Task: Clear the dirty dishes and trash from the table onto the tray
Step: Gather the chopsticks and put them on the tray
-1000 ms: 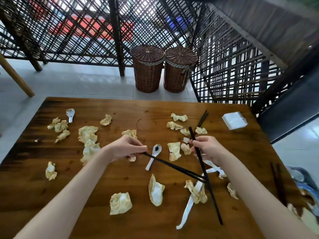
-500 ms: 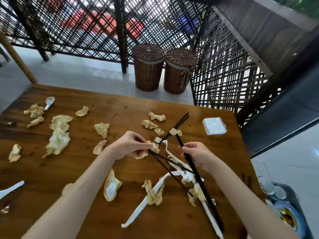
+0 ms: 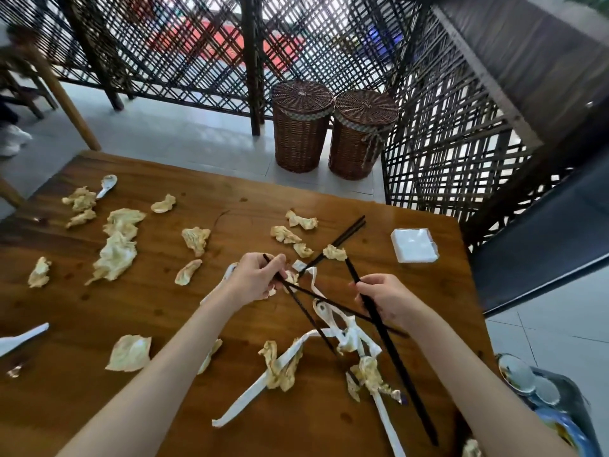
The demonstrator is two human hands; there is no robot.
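Crumpled napkins [image 3: 113, 257] are lying scattered across the left and middle of the surface [image 3: 230, 407], with a spoon [image 3: 107, 185] sitting at the far left edge. A napkin pack [image 3: 414, 244] is resting near the far right corner, and chopsticks [image 3: 336, 242] are lying left of it. Two baskets [image 3: 333, 133] are standing on the floor behind the surface.
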